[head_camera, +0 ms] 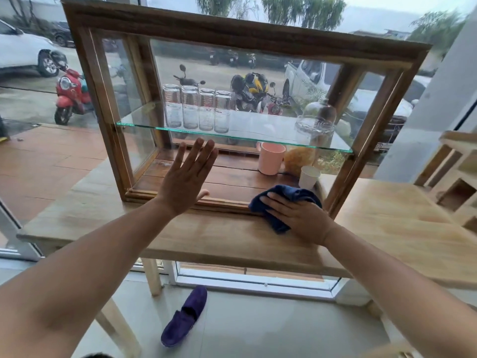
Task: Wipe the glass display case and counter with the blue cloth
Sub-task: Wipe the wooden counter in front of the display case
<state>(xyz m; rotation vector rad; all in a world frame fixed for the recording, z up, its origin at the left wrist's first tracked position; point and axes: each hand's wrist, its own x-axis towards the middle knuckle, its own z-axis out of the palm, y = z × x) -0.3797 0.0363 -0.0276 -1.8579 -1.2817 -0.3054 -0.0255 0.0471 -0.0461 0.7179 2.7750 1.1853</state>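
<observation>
Presently, item by item:

Case: wooden-framed glass display case (258, 29), standing upright on the pale wooden counter (387, 228) before a window.
Shelf: clear glass shelf (144, 125) across the middle of the case.
Upper contents: four clear drinking glasses (197, 111) in a row, mouths down; a clear glass dome (316, 120) to their right.
Lower contents: pink plastic mug (271, 157), white paper cup (309, 177), and a yellowish bundle between and behind them, kind unclear.
Left hand (184, 180): flat and raised in front of the case, fingers straight and slightly spread, thumb out to the side; whether it touches a pane cannot be told.
Right hand (296, 215): palm down on the dark blue cloth (286, 196), fingers extended and a little apart, pressing it.
Cloth position: bunched at the case's lower front right corner, lying over the bottom frame rail and onto the counter.
Floor: purple slipper (184, 316) beneath the counter.
</observation>
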